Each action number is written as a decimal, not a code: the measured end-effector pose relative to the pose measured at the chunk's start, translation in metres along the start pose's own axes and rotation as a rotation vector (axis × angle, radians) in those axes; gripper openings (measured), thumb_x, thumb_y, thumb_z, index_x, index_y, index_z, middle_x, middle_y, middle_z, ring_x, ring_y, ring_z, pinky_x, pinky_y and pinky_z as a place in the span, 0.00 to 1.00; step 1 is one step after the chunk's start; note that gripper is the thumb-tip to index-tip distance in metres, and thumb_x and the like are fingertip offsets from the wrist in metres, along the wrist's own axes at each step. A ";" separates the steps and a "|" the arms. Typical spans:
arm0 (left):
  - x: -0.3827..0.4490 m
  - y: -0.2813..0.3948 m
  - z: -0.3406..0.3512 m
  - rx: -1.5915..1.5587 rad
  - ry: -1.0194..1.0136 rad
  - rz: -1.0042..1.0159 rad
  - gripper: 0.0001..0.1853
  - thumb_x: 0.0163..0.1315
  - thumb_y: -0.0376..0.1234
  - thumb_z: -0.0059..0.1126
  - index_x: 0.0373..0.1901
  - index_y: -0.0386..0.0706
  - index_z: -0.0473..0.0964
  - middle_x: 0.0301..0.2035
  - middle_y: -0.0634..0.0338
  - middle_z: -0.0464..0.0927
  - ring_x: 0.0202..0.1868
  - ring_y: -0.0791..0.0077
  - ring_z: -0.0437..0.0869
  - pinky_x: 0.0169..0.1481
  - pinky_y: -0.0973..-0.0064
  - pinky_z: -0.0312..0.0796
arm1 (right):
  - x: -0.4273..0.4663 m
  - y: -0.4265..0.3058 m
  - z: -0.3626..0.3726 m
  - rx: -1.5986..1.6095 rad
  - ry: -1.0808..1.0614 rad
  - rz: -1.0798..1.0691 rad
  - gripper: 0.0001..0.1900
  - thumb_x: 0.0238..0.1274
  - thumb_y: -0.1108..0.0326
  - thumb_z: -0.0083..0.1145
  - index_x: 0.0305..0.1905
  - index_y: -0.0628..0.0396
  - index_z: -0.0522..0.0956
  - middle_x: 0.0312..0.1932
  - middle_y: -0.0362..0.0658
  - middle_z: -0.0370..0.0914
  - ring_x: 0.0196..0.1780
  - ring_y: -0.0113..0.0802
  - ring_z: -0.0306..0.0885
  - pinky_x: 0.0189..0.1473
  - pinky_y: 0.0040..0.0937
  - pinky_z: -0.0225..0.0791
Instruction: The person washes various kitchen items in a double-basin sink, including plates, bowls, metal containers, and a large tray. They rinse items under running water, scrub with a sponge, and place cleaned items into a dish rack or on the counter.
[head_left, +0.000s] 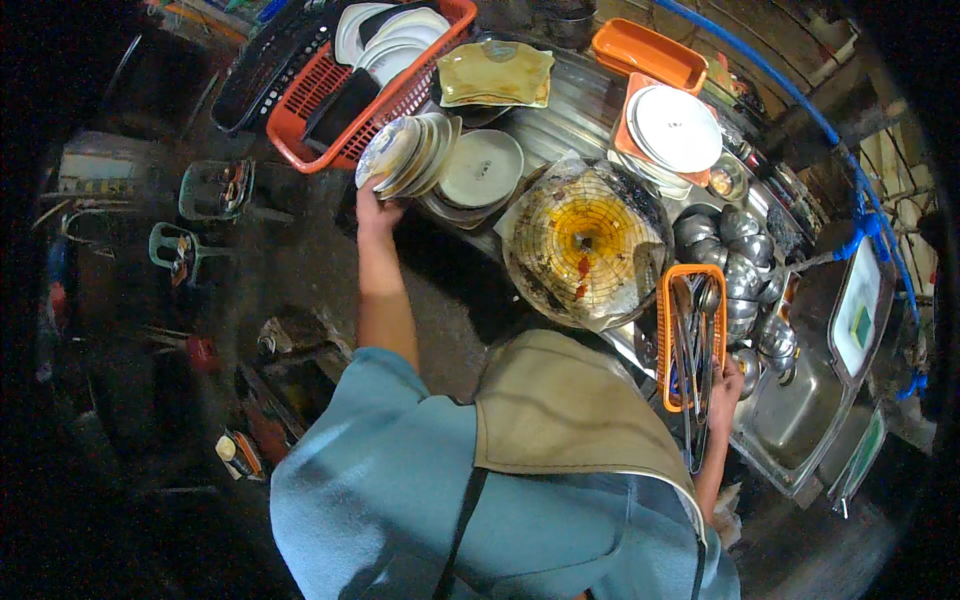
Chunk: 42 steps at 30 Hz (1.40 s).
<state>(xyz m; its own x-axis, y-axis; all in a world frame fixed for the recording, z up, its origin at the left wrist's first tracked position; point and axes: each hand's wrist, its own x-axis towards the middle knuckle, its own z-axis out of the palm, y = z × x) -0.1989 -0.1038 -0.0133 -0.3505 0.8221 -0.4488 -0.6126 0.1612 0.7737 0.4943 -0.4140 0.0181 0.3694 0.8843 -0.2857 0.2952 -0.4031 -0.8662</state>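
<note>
My left hand grips a tilted stack of small plates, just below the red plastic basket that holds white plates and dark dishes. Beside the stack lie round pale plates. My right hand is at the side of an orange plastic basket holding tongs and spoons; its fingers are partly hidden, so its grip cannot be told. Between my hands is a round pan with a wire rack over stained paper. Steel bowls are piled right of the pan.
Yellow-green square plates and an orange tray stand at the back. White plates are stacked behind the pan. A steel sink is at the right, near a white tray with a sponge. A blue hose hangs above.
</note>
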 end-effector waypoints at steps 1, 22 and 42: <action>0.000 -0.001 0.001 -0.028 -0.009 -0.014 0.25 0.62 0.35 0.59 0.60 0.37 0.74 0.53 0.46 0.81 0.50 0.47 0.84 0.53 0.48 0.79 | -0.001 -0.001 0.004 -0.011 -0.006 -0.010 0.16 0.77 0.60 0.57 0.53 0.64 0.82 0.40 0.36 0.80 0.43 0.23 0.71 0.48 0.27 0.65; -0.022 -0.002 -0.052 -0.224 -0.126 0.027 0.37 0.48 0.26 0.59 0.66 0.37 0.65 0.57 0.48 0.75 0.57 0.48 0.81 0.58 0.50 0.80 | 0.022 -0.001 0.023 -0.003 0.004 -0.107 0.17 0.78 0.62 0.56 0.57 0.64 0.82 0.40 0.34 0.83 0.37 0.19 0.70 0.41 0.21 0.64; -0.061 -0.005 0.063 0.544 -0.218 0.219 0.35 0.54 0.34 0.64 0.66 0.35 0.68 0.57 0.52 0.75 0.60 0.61 0.77 0.68 0.65 0.67 | 0.019 -0.034 0.067 0.020 0.011 -0.239 0.15 0.78 0.66 0.53 0.56 0.67 0.80 0.33 0.31 0.74 0.34 0.19 0.62 0.36 0.23 0.59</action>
<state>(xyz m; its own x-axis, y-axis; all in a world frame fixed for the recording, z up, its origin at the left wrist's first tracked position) -0.1297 -0.1201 0.0387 -0.2395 0.9507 -0.1972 -0.0743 0.1845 0.9800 0.4320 -0.3676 0.0147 0.3008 0.9514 -0.0667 0.3581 -0.1775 -0.9167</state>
